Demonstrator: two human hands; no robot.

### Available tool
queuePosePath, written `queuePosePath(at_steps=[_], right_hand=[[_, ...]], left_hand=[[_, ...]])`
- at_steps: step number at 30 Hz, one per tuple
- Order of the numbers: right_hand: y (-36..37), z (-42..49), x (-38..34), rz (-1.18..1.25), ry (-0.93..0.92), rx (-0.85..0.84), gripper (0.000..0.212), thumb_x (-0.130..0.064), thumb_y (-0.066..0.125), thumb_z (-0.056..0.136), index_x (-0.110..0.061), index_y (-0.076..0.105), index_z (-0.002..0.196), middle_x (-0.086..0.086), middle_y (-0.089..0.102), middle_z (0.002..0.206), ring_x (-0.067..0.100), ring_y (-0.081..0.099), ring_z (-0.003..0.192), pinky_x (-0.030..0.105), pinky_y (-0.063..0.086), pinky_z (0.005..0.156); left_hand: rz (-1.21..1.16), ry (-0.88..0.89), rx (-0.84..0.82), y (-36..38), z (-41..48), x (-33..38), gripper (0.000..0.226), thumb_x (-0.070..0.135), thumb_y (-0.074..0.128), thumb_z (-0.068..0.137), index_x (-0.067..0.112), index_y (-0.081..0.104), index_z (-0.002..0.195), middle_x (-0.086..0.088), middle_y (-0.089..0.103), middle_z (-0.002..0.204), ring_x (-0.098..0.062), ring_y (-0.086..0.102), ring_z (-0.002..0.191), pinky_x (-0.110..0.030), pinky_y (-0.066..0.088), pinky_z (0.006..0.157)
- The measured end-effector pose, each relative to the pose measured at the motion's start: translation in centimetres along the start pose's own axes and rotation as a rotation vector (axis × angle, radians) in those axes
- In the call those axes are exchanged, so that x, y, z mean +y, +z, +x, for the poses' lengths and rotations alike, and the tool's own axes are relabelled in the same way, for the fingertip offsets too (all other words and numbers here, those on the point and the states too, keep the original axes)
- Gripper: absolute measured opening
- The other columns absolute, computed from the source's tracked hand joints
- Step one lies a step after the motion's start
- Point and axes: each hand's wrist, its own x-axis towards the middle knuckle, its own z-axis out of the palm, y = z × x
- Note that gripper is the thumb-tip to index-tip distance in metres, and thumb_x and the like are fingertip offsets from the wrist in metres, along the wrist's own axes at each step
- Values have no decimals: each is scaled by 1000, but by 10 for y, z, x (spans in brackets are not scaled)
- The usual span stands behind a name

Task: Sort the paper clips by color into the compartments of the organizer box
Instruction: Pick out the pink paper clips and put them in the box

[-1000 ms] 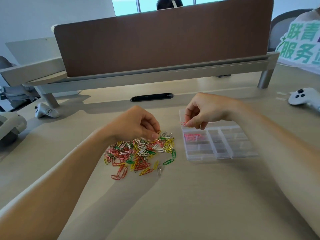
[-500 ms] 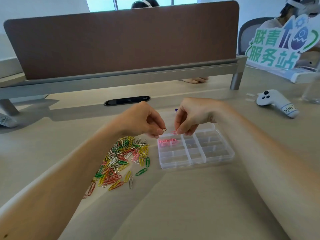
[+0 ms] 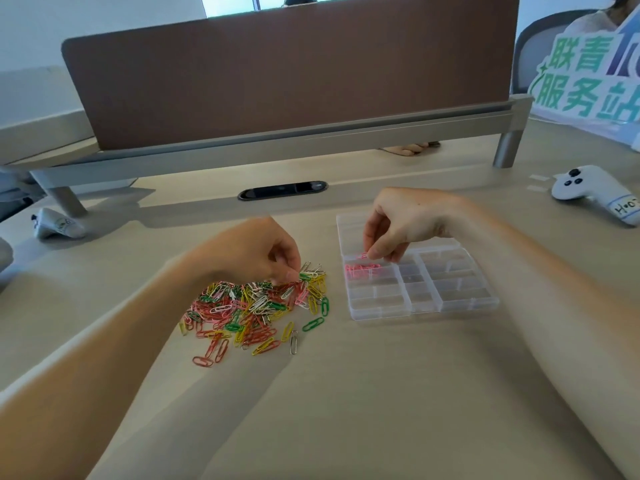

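The right hand [image 3: 401, 225] pinches a small pink paper clip [image 3: 363, 255] just above the far left corner of the clear plastic organizer box [image 3: 424, 309], where more pink clips [image 3: 362, 269] lie. The left hand [image 3: 256, 251] dips curled fingers into the pile of mixed-colour paper clips [image 3: 256, 306] beside the box. I cannot tell if it holds one. Everything sits on the tan table [image 3: 346, 393].

A pile [image 3: 256, 308] of mixed-colour clips lies on the counter [image 3: 346, 393], left of the clear box [image 3: 450, 306]. The left hand [image 3: 256, 251] curls over the pile's far edge with its fingertips down among the clips; whether it grips one cannot be told. The right hand [image 3: 401, 226] pinches a pink clip [image 3: 363, 255] over the box's far-left compartment, just above the pink clips [image 3: 362, 269] lying there. A white controller [image 3: 595, 195] sits far right.
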Motion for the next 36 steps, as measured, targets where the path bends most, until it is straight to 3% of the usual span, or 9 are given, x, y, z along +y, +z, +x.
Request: queuePosePath(at_steps=[8,12,16,18,21,25,29,32,36], right_hand=[[4,-2,-6,-14,-17,-19,6,-3,76,79,-7,74,83,11,74,80,15,70,67,20,55,59],[4,-3,-6,-3,-35,-19,6,-4,76,79,-7,74,82,10,74,77,16,70,67,21,55,60],[3,-4,-7,13,-47,-12,9,-2,76,79,-11,73,77,5,73,71,14,69,64,23,56,61],[2,-5,-6,19,-46,-12,9,-2,76,79,-11,73,77,5,73,71,14,69,64,23,56,61],[1,-4,-5,24,-30,6,8,-3,77,79,-10,74,79,7,73,74,14,69,65,25,57,63],[-4,-4,-1,20,4,60,6,-5,78,78,-8,75,81,9,74,76,17,71,67,25,57,63],[-5,-3,5,4,43,74,11,-1,78,77,-4,76,88,13,75,81,23,73,74,28,60,67],[-6,-2,7,14,56,55,14,5,75,78,-4,75,89,15,74,84,25,74,76,31,61,71],[-7,-1,6,14,45,63,16,6,73,79,-4,74,92,13,75,83,22,74,75,31,61,72]], left_hand=[[-39,-168,-45,21,-4,13,10,27,75,80,17,74,85,6,71,63,-3,66,60,-18,51,64],[-33,-181,-56,23,-2,13,9,26,75,81,18,76,85,8,70,65,-6,66,64,-26,56,73],[-34,-158,-73,18,-6,12,12,32,75,80,20,75,81,13,66,57,-5,64,62,-27,56,73],[-31,-144,-43,12,-7,11,13,35,76,78,22,76,79,13,69,64,-4,64,66,-23,52,70],[-48,-109,68,3,-5,11,8,30,75,79,22,75,80,9,72,76,-4,64,67,-21,49,63],[-202,0,159,4,13,33,10,23,77,77,13,73,77,1,71,64,-8,66,56,-19,54,58],[-164,82,250,20,42,50,11,20,81,73,12,75,77,1,71,64,-7,65,53,-19,54,56],[-120,124,228,25,54,53,6,17,77,78,14,77,83,5,72,70,-2,64,52,-11,47,52],[-86,155,187,24,55,50,11,14,71,84,19,75,93,8,74,79,-4,66,54,-17,55,64]])
